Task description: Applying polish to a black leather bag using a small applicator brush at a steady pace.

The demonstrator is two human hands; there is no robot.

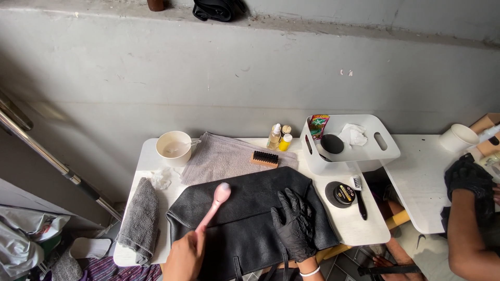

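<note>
Soft, limp black leather bag: pinned flat under open gloved right hand; pink brush clasped in left hand, best gripped mid-handle.

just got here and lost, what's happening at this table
A person is working on a black leather bag lying flat on a small white table. The left hand, bare, holds a pink brush with its head on the bag. The right hand, in a black glove, presses flat on the bag. Around it sit grey towels, a cup, small bottles, a polish tin and a white bin. Another person's gloved hand is at the right edge.
</note>
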